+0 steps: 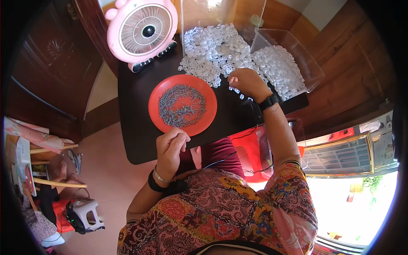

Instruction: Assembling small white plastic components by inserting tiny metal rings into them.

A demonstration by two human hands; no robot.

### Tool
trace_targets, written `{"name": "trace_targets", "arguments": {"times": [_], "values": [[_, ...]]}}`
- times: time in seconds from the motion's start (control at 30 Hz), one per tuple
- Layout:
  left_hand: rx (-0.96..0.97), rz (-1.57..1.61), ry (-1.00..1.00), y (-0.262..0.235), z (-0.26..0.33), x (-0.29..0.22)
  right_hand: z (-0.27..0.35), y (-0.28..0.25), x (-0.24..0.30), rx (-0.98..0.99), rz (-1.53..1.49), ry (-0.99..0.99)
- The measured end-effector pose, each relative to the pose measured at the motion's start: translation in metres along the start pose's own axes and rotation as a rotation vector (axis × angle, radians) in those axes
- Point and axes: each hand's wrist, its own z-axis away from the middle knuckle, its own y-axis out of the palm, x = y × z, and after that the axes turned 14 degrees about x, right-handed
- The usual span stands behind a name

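My left hand [171,148] is closed at the near rim of a round red plate [154,104], its fingers curled and thumb pressed against them; whatever it may hold is hidden. Many thin grey pieces [174,115], like small nails or screws, lie in a ring on that plate. Over the right part of the table, my right hand [250,83] is bent with fingertips pinched together beside a heap of small white plastic pieces [212,51]. Too little shows between those fingertips to name it. A few loose white pieces [242,97] lie just below this hand.
Beyond the plate, a pink fan [144,32] stands at the back left of the dark table [138,146]. A clear plastic bin [313,72] at the right holds more white pieces. Another clear container stands behind the heap. A red stool-like object [253,155] is below the table.
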Motion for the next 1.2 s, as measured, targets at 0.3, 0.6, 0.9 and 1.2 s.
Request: {"name": "trace_targets", "arguments": {"times": [0.3,0.6,0.9,1.2], "values": [[0.024,0.037,-0.004,0.002,-0.004,-0.003,0.0,0.009,-0.006,0.049,-0.068,0.02],[0.037,0.024,-0.011,0.005,-0.005,-0.005,0.036,-0.006,0.081,0.042,-0.885,-0.241],[0.177,0.201,-0.086,0.004,-0.007,0.006,0.08,0.029,0.149,-0.144,-0.74,-0.603],[0.239,0.552,-0.16,0.004,-0.005,0.009,0.091,0.043,0.157,-0.217,-0.881,-0.482]]}}
